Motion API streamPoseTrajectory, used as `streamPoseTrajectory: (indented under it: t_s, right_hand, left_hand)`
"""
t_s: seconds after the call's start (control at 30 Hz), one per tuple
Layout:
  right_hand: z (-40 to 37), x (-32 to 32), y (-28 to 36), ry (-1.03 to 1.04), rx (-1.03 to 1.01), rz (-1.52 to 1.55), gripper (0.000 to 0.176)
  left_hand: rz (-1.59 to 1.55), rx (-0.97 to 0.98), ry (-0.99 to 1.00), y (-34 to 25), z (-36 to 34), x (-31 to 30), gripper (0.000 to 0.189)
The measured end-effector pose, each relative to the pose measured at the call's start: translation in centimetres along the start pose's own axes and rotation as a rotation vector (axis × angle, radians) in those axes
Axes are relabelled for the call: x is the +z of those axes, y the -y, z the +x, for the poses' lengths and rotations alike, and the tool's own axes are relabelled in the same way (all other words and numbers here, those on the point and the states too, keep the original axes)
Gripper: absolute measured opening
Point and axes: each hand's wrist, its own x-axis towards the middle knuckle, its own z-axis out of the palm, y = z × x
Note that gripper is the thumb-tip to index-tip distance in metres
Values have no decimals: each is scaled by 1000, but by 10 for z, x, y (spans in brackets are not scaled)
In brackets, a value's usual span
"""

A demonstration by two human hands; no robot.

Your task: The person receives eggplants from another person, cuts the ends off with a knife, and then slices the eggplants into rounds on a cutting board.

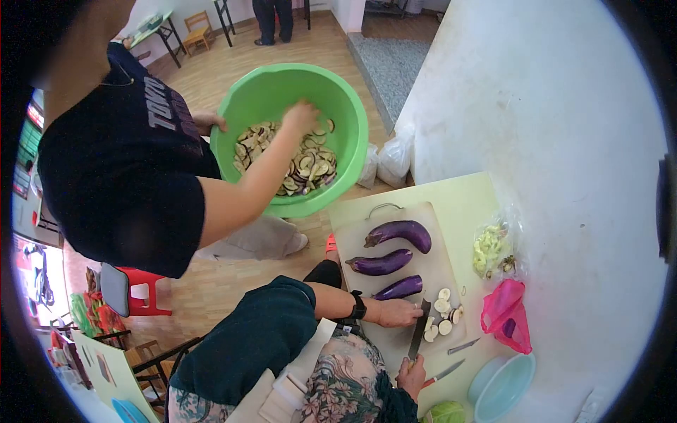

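My right hand (411,372) grips the handle of a kitchen knife (419,331), its dark blade angled over the cutting board (444,257). Beside the blade, my left hand (398,312) has its fingers bent together near the board; whatever they hold is hidden. Just above that hand lies a cut eggplant (398,287), with a whole eggplant (381,262) and a larger curved eggplant (400,235) farther up the board. Several pale eggplant slices (443,306) are scattered on the other side of the blade.
A co-worker (127,169) holds a green basin (356,141) of eggplant slices, one hand inside. Around the board are a bagged vegetable (492,250), a pink bag (506,317), a small knife (463,346), a red-handled knife (444,374), a blue basin (502,388) and a cabbage (444,413).
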Motion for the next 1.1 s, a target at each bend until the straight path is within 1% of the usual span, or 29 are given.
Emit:
streamPoseTrajectory:
  t_s: [0.27, 0.33, 0.37, 0.43, 0.47, 0.53, 0.57, 0.63, 0.73, 0.83, 0.93, 1.07, 1.1]
  right_hand:
    - [-2, -3, 6, 24, 34, -11, 41]
    - [-2, -2, 3, 1, 0, -5, 40]
    - [-2, -2, 3, 2, 1, -6, 40]
    - [-3, -3, 5, 4, 12, -4, 39]
    - [-3, -3, 5, 5, 12, -2, 39]
    - [-2, -1, 4, -10, 20, -18, 38]
    - [-1, 3, -2, -9, 19, -17, 38]
    - [2, 11, -15, -102, -112, -54, 31]
    - [3, 13, -20, -120, -141, -54, 31]
    - [2, 12, -18, -115, -123, -64, 31]
    - [3, 14, -21, -146, -157, -104, 31]
    - [0, 7, -9, -116, -132, -93, 31]
    - [-1, 1, 0, -47, -41, -74, 34]
  left_hand:
    - [12, 25, -76, 4, -1, 8, 11]
    - [-49, -4, 56, 0, -1, -5, 15]
    - [-50, -5, 55, -1, 0, -8, 15]
    - [-68, -40, 137, -3, 2, -12, 16]
    - [-68, -40, 138, -2, 2, -9, 16]
    - [-83, -14, 66, 1, 1, -1, 15]
    - [-82, -15, 67, 2, 1, 2, 15]
    - [-60, -2, 77, 3, 2, 4, 15]
    - [-51, -10, 66, 3, 1, 7, 13]
    - [-49, -7, 54, 1, 0, -1, 11]
    - [-65, -15, 38, 1, 1, 3, 12]
    - [-40, -5, 27, 4, 1, 12, 13]
    - [-35, -1, 25, 4, 1, 14, 14]
